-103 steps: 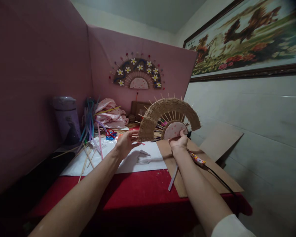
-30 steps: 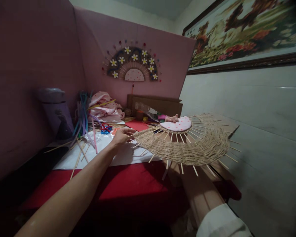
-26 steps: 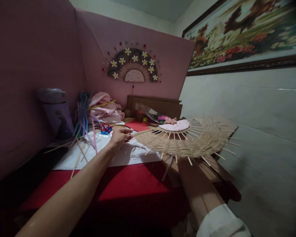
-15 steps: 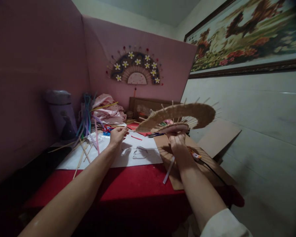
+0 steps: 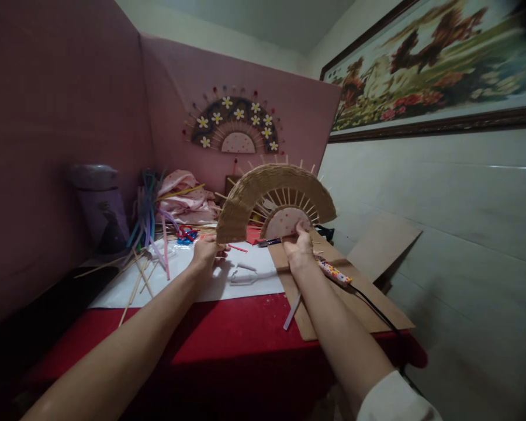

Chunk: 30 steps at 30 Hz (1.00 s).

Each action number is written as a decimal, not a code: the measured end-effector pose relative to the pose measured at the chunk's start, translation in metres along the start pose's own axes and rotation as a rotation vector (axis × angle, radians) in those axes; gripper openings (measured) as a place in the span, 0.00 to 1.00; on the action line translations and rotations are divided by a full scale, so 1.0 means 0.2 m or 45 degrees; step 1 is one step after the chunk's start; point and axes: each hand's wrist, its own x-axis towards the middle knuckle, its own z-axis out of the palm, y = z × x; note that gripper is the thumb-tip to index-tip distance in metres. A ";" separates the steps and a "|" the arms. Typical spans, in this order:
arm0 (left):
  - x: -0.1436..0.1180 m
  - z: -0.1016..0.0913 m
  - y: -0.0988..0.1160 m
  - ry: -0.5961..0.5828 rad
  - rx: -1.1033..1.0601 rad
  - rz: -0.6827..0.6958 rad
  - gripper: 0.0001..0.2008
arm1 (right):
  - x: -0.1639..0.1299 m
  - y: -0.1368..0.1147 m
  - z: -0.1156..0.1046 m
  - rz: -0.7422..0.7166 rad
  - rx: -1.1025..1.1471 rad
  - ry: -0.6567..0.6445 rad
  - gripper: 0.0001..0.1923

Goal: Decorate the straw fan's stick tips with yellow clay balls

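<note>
A woven, half-round fan [image 5: 280,175] stands upright over the table, its thin sticks poking out past the outer edge. At its base is a pale pink dotted half-disc [image 5: 284,222]. My right hand [image 5: 300,250] grips this half-disc from below, thumb on the front face. My left hand [image 5: 205,252] has its fingers closed at the fan's lower left corner; part of the grip is hidden. Under the hands lie a white sheet [image 5: 193,289] and a brown board [image 5: 368,310]. A flower-patterned tool with a black cord [image 5: 335,272] rests on the board, right of my right wrist.
A finished-looking fan with white flowers [image 5: 239,114] hangs on the pink panel. At left are a purple container [image 5: 100,216], coloured strips [image 5: 148,204], loose sticks [image 5: 135,280] and pink dotted cloth [image 5: 186,196]. Blue-and-red scissors [image 5: 186,235] lie behind my left hand. Red cloth [image 5: 245,327] covers the table.
The fan has turned from nearly flat to upright, facing me, and moved left. My left hand, apart from it before, is now at its lower left corner.
</note>
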 end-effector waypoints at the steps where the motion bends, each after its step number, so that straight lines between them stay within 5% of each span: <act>1: -0.02 0.01 0.00 -0.083 -0.002 -0.050 0.07 | -0.01 0.01 0.01 -0.002 0.001 0.047 0.04; 6: -0.09 0.04 0.01 -0.506 -0.172 -0.237 0.04 | -0.07 0.02 0.06 0.030 0.006 0.207 0.05; 8: -0.09 0.04 0.01 -0.529 -0.286 -0.211 0.04 | -0.09 0.03 0.07 0.073 -0.013 0.222 0.03; 15: -0.02 -0.01 0.03 -0.134 -0.428 -0.240 0.08 | -0.19 0.09 0.08 0.359 -0.203 0.254 0.06; 30: 0.00 -0.04 0.08 0.160 -0.386 -0.232 0.10 | -0.24 0.12 0.07 0.680 -0.393 0.114 0.11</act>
